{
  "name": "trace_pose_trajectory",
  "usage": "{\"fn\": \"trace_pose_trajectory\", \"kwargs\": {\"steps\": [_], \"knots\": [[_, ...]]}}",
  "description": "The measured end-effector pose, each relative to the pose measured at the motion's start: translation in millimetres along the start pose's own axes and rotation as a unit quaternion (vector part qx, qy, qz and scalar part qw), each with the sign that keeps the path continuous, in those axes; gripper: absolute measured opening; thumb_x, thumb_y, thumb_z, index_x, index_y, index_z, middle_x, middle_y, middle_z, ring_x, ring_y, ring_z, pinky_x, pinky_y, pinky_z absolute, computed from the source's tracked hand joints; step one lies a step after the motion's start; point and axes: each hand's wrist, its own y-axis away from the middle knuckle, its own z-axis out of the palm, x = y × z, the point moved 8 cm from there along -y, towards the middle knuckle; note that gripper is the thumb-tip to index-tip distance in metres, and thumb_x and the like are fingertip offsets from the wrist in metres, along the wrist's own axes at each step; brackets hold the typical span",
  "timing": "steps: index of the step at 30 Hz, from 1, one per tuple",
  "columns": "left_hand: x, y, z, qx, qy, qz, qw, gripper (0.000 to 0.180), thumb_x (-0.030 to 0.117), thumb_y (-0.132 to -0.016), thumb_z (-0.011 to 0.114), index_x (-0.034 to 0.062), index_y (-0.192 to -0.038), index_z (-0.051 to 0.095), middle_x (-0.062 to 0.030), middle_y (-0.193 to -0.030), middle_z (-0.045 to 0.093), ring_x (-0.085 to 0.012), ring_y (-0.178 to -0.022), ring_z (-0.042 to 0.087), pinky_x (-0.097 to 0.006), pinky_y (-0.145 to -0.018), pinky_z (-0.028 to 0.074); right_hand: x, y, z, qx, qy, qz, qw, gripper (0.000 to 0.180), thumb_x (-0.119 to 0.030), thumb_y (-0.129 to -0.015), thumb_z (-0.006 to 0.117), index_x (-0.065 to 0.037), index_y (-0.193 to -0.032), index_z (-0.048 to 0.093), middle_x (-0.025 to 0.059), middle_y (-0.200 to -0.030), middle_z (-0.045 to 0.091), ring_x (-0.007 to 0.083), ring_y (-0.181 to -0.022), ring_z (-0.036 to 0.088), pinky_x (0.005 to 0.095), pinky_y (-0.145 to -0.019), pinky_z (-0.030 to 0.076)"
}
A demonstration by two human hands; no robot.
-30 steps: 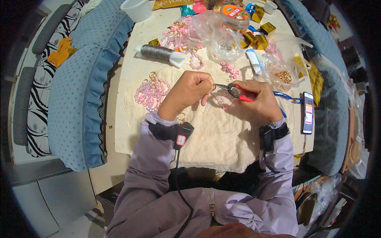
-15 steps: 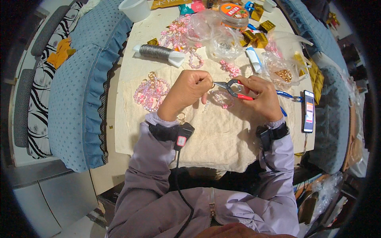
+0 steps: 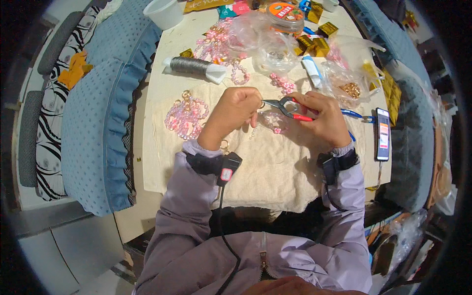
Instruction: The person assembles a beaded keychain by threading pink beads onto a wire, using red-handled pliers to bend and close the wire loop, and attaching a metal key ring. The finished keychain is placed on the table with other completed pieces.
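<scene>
In my right hand (image 3: 327,118) are small pliers (image 3: 285,105) with red grips, pointing left. Their narrow tips meet the fingertips of my left hand (image 3: 235,110), which is pinched closed on something too small and hidden to make out. A small loop of pink and clear beads (image 3: 278,130) lies on the cream cloth (image 3: 270,172) under the pliers, and a short chain (image 3: 253,132) shows below my left fingers. Left of that hand rests a pile of pink bead strands (image 3: 187,118) with gold rings. Another gold ring (image 3: 224,145) lies by my left wrist.
A spool of grey thread (image 3: 191,66) lies at the far left of the table. Behind are more pink beads (image 3: 214,42), clear plastic bags (image 3: 275,51), a round tub (image 3: 285,18) and gold boxes (image 3: 314,45). To the right are blue-handled pliers (image 3: 351,114) and a phone (image 3: 382,135).
Both hands and the pliers hold nearly the same pose. The whole view has shifted slightly; nothing has been let go or picked up.
</scene>
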Motion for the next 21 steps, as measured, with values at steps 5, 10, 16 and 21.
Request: {"fn": "trace_pose_trajectory", "kwargs": {"steps": [5,10,16,21], "knots": [[2.7,-1.9,1.9,0.004,0.045,0.001,0.999,0.023,0.015,-0.094,0.048,0.0059,-0.075,0.057,-0.0001,-0.052,0.05,-0.0069,-0.044,0.05,-0.02,-0.04,0.033,5.7,0.3,-1.9,0.005,0.0,-0.002,1.0,0.047,-0.014,-0.073,0.077,-0.008,-0.12,0.071,0.0107,-0.075,0.062,0.0238,-0.067,0.06,0.0344,-0.061,0.047],[-0.2,-2.7,0.1,0.012,0.036,0.0,0.999,0.024,0.015,-0.095,0.048,0.0052,-0.076,0.057,0.0017,-0.054,0.047,-0.0065,-0.048,0.051,-0.021,-0.043,0.036,7.8,-0.1,-0.4,-0.001,0.023,0.001,1.0,0.049,-0.015,-0.073,0.078,-0.009,-0.121,0.07,0.0102,-0.079,0.063,0.0249,-0.071,0.061,0.0359,-0.064,0.048],[-2.0,-5.2,-10.7,0.037,0.025,0.028,0.999,0.025,0.015,-0.097,0.048,0.0052,-0.076,0.057,0.0034,-0.058,0.046,-0.005,-0.051,0.049,-0.021,-0.047,0.037,10.0,0.9,-5.7,0.019,0.072,0.016,0.997,0.052,-0.023,-0.073,0.081,-0.005,-0.12,0.067,0.0136,-0.097,0.065,0.032,-0.088,0.065,0.0418,-0.076,0.052],[-3.6,-8.2,-16.0,0.07,0.027,0.052,0.996,0.026,0.017,-0.098,0.049,0.0056,-0.076,0.058,0.0035,-0.063,0.049,-0.0035,-0.052,0.048,-0.02,-0.048,0.036,10.7,1.7,-6.3,0.022,0.149,-0.012,0.989,0.06,-0.03,-0.071,0.083,-0.004,-0.122,0.065,0.0149,-0.105,0.064,0.0356,-0.1,0.062,0.0444,-0.085,0.05]]}}
